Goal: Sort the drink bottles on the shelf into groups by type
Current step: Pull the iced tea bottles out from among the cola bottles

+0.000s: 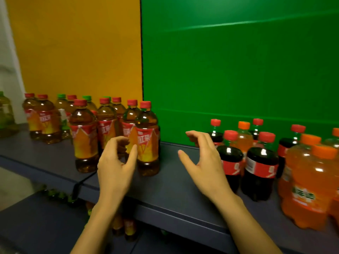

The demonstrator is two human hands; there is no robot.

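yellow panel [77,48], green panel [238,70], grey shelf [170,182]

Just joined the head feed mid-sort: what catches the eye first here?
The left hand and right hand hover loosely curled over the middle of the shelf, gripping nothing. Left of them, before the yellow panel, amber tea bottles with red labels cluster; on the right, before the green panel, dark cola bottles stand mixed with orange soda bottles.

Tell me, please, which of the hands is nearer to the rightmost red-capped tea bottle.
Left. The left hand is right beside the tea bottle, thumb in front of its label; the right hand is farther right, by the cola bottles.
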